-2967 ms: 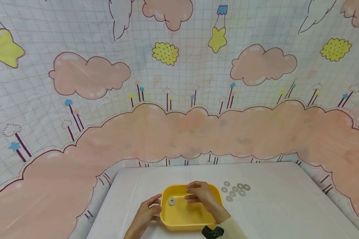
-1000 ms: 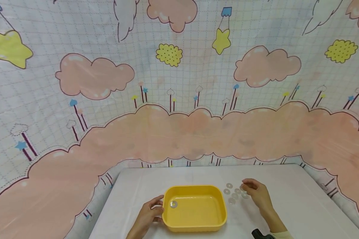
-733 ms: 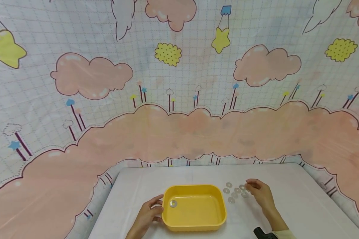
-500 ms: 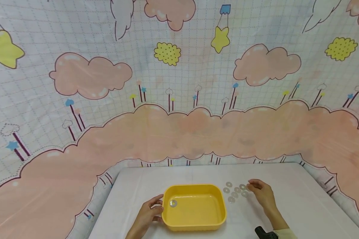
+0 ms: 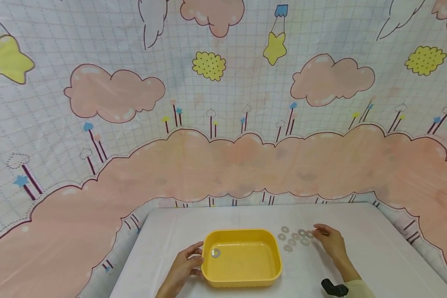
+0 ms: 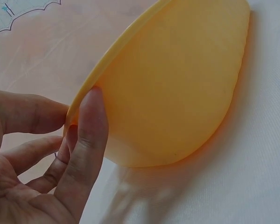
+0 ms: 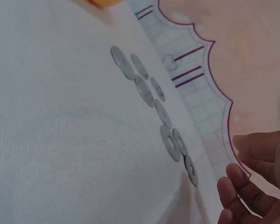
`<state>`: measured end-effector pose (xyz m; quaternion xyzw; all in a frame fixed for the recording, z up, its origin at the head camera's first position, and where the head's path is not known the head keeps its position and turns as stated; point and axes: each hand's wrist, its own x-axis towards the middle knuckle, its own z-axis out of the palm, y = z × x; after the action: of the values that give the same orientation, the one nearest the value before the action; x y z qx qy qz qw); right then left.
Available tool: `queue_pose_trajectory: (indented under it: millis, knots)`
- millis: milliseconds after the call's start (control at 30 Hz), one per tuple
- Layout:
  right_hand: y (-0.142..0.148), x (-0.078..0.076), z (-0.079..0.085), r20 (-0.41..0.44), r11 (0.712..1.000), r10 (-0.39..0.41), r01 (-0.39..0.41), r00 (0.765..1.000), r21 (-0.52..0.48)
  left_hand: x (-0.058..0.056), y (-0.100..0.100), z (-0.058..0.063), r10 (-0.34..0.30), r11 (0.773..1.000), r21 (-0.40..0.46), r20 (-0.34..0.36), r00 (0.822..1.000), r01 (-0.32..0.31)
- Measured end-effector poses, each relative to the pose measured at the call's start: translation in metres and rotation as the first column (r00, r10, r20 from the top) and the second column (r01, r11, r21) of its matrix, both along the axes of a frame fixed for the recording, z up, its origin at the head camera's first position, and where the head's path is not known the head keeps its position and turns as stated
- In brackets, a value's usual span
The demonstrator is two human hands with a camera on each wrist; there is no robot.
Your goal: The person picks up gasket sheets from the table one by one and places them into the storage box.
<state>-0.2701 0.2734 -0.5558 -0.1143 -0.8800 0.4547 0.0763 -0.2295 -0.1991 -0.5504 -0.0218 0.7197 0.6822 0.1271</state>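
Observation:
A shallow yellow plastic tray (image 5: 242, 283) with rounded corners stands on the white table, one flat metal washer (image 5: 216, 253) lying inside near its left wall. My left hand (image 5: 181, 265) holds the tray's left side; the left wrist view shows its thumb (image 6: 93, 126) against the wall and other fingers at the rim. To the right of the tray, several grey washers (image 5: 288, 248) lie flat in a loose cluster, some touching. My right hand (image 5: 331, 242) hovers beside the rightmost washer (image 7: 191, 171), its fingers loosely bent with nothing between them in the right wrist view.
A white cloth covers the table (image 5: 372, 256). Behind and around it hangs a printed curtain (image 5: 246, 165) with clouds and stars. A black strap device (image 5: 334, 287) sits on the right wrist by a pale sleeve (image 5: 359, 289).
Three seconds ago my right hand was over the tray; it has since moved right to the washers and lately drifted further right, uncovering the rightmost one. My left hand stays on the tray.

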Motion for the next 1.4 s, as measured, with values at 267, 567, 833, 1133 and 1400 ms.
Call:
queue_pose_trajectory:
  millis: [267,567,833,1133,1400]
  knots:
    - [0.003,-0.007,-0.008,-0.005,0.999,0.007,-0.006,1.0,0.036,0.0,0.0,0.003,-0.002,1.0,0.006,-0.001,1.0,0.002]
    - [0.006,-0.012,-0.014,0.008,0.997,0.0,-0.001,1.0,0.08,-0.001,0.0,0.001,-0.004,1.0,0.003,0.0,1.0,0.004]
    - [0.005,-0.013,-0.02,0.061,0.994,-0.014,0.007,0.998,0.105,-0.001,0.0,0.0,-0.009,1.0,-0.001,-0.002,1.0,0.009]
    - [0.003,-0.019,-0.024,0.074,0.993,-0.022,0.013,0.997,0.117,0.002,0.0,0.001,0.001,1.0,0.002,-0.003,1.0,-0.001]
    - [0.002,-0.02,-0.026,0.088,0.984,-0.016,0.0,0.996,0.178,0.003,0.001,0.0,-0.01,1.0,0.008,-0.003,1.0,0.01]
